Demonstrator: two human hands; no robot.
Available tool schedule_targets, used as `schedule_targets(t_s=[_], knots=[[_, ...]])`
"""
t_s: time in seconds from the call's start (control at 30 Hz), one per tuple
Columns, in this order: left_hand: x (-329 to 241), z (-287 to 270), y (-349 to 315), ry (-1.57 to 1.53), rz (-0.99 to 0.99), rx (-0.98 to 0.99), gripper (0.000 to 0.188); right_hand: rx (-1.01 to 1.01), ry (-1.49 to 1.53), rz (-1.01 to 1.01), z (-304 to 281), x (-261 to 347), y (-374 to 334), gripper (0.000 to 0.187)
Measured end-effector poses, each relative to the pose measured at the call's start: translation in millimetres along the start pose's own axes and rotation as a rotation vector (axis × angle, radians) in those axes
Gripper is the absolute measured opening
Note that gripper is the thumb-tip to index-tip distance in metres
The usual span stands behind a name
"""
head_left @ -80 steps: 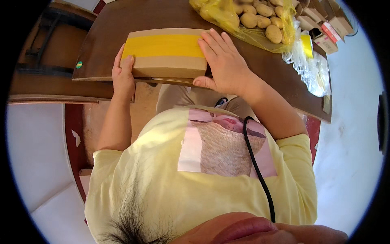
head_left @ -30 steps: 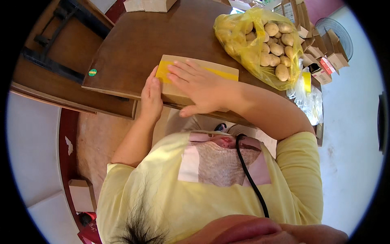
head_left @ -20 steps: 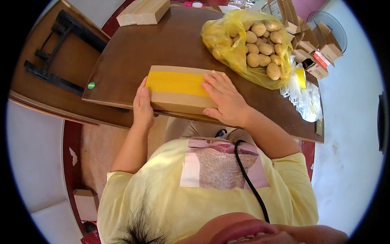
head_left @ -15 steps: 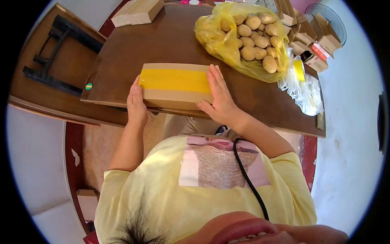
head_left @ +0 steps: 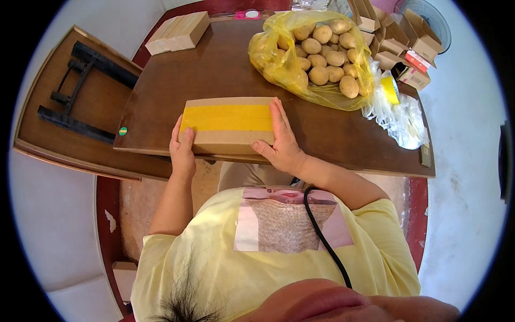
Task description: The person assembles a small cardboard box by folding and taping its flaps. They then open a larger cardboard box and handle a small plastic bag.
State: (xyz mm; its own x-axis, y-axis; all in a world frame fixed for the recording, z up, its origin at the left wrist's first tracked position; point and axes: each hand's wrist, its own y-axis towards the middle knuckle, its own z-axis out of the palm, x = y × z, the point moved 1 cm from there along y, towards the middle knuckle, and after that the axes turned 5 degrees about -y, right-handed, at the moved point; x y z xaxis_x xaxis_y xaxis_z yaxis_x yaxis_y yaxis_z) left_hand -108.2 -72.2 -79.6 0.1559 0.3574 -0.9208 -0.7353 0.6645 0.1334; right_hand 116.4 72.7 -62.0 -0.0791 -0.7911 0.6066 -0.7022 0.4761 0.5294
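Observation:
A closed cardboard box (head_left: 230, 138) with a wide strip of yellow tape along its top is at the table's near edge, in front of me. My left hand (head_left: 183, 150) grips its left end, the thumb on the near side. At the opposite end my right hand (head_left: 283, 142) presses against the box, fingers along the end and thumb on the near face. Both hands hold the box between them. Beyond it to the right lies an open yellow plastic bag (head_left: 268, 59) full of potatoes (head_left: 318, 75).
Taped boxes (head_left: 178, 33) stand at the far left of the brown table (head_left: 214, 64). On the right are a yellow tape roll (head_left: 390, 90), clear plastic bags (head_left: 409, 124) and several open cartons (head_left: 418, 35). A wooden panel with black rails (head_left: 80, 126) leans at the left.
My right hand has shifted from lying over the box's top right edge to gripping its end. The left thumb rests higher. The whole view has also shifted slightly.

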Motion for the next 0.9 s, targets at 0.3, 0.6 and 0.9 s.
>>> schedule_targets(t_s=[0.3,0.6,0.9], knots=[[-5,2,-1,-0.033,-0.04,0.016,0.052,-0.007,0.186,0.135,-4,9,1,0.111],[-3,2,-1,-0.007,-0.025,0.006,0.054,0.005,0.327,0.312,-1,8,1,0.118],[-10,2,-3,0.032,-0.025,0.027,0.051,0.181,0.151,0.355,-11,13,6,0.126]])
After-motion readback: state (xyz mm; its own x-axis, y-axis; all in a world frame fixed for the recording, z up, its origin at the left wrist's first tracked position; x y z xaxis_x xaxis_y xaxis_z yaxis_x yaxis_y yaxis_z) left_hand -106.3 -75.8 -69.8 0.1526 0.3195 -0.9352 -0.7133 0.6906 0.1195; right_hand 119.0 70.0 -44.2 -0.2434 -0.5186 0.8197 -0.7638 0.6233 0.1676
